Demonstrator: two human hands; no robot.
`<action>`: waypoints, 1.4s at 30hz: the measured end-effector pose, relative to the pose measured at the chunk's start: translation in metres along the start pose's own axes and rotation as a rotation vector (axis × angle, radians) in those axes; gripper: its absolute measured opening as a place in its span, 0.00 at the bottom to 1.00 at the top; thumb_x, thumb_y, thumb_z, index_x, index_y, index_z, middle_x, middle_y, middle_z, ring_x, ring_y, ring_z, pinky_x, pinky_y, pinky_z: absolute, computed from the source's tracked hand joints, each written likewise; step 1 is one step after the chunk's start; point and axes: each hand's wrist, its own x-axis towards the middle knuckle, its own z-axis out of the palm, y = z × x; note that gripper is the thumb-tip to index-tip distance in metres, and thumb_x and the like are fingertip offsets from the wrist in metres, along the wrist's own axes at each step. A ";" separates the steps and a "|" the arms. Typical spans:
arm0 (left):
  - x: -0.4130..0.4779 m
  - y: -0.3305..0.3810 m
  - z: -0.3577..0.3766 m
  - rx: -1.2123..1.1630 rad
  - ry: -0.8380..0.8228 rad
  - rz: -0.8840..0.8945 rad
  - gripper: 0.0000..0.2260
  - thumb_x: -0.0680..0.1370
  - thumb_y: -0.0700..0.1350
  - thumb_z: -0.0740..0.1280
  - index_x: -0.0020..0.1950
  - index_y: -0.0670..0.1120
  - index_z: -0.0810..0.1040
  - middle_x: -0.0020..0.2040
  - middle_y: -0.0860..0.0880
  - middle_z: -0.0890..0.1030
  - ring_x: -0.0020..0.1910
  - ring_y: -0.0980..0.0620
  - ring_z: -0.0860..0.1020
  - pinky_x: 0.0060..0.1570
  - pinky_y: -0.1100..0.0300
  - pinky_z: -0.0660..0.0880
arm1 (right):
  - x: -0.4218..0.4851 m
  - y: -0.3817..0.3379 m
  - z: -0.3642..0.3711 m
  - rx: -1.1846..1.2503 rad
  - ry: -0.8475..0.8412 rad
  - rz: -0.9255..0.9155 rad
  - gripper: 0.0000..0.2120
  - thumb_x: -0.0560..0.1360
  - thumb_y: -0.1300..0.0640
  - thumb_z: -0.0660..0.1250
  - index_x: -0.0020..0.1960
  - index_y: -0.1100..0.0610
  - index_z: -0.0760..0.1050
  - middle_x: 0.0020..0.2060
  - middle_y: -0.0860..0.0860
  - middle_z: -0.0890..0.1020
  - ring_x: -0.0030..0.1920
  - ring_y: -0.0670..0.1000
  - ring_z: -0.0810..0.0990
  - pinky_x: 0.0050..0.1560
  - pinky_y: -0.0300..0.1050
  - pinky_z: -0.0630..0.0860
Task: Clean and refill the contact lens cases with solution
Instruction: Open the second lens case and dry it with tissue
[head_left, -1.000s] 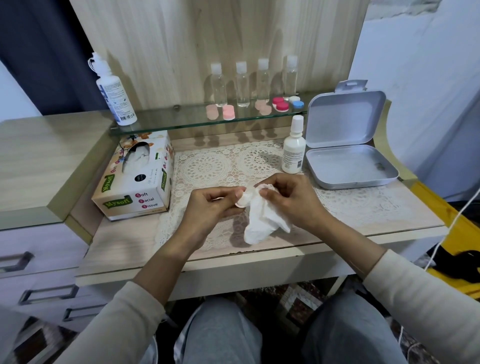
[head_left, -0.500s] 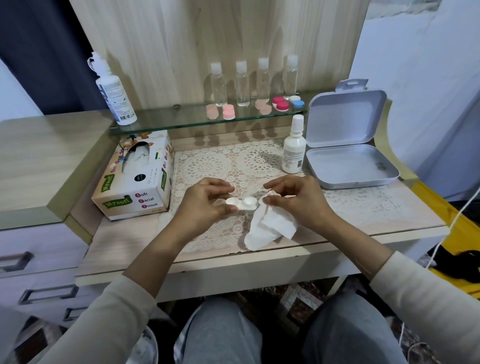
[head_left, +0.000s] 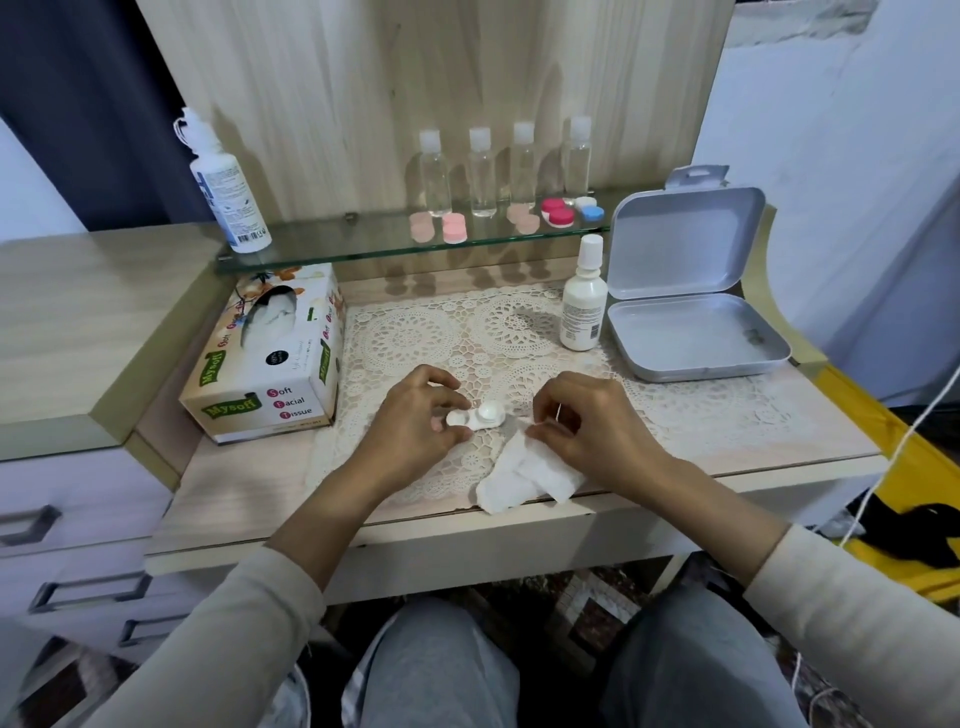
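A white contact lens case (head_left: 480, 414) lies low over the lace mat (head_left: 410, 332), and my left hand (head_left: 415, 421) pinches its left end. My right hand (head_left: 592, 426) is a short way to the right of the case, fingers curled, pinching the top corner of a crumpled white tissue (head_left: 524, 475) that rests on the mat near the desk's front edge. A small white solution bottle (head_left: 583, 301) stands capped behind my right hand. More lens cases sit on the glass shelf (head_left: 322, 244): pink ones (head_left: 454, 227), a red one (head_left: 558, 212) and a blue and white one (head_left: 591, 208).
An open grey tin (head_left: 696, 338) lies at the right of the desk. A tissue box (head_left: 270, 358) stands at the left. On the shelf are a large white bottle (head_left: 223, 187) and several clear bottles (head_left: 480, 171). Drawers are at the lower left.
The tissue was wrapped over the case between both hands; now my hands have parted and dropped to the mat. The case is bare in my left hand, the tissue lies down.
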 end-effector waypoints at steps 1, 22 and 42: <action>0.000 0.000 -0.001 0.009 -0.003 0.007 0.14 0.69 0.42 0.74 0.54 0.43 0.81 0.57 0.52 0.73 0.49 0.59 0.73 0.48 0.80 0.65 | 0.000 0.000 0.000 0.009 -0.013 0.002 0.06 0.65 0.67 0.73 0.37 0.61 0.77 0.33 0.48 0.75 0.31 0.38 0.69 0.34 0.31 0.69; -0.188 -0.067 -0.096 -0.046 0.367 -0.249 0.12 0.76 0.42 0.67 0.58 0.43 0.79 0.55 0.47 0.80 0.50 0.58 0.76 0.48 0.78 0.67 | -0.001 -0.141 0.093 0.348 -0.205 -0.103 0.10 0.69 0.71 0.66 0.41 0.56 0.73 0.33 0.41 0.75 0.30 0.49 0.75 0.30 0.31 0.67; -0.414 -0.250 0.001 -0.132 -0.230 -1.235 0.17 0.82 0.49 0.54 0.65 0.43 0.73 0.60 0.40 0.78 0.57 0.42 0.76 0.55 0.52 0.73 | -0.066 -0.183 0.394 0.075 -0.945 0.102 0.12 0.74 0.61 0.65 0.57 0.60 0.78 0.54 0.57 0.79 0.54 0.55 0.77 0.54 0.41 0.70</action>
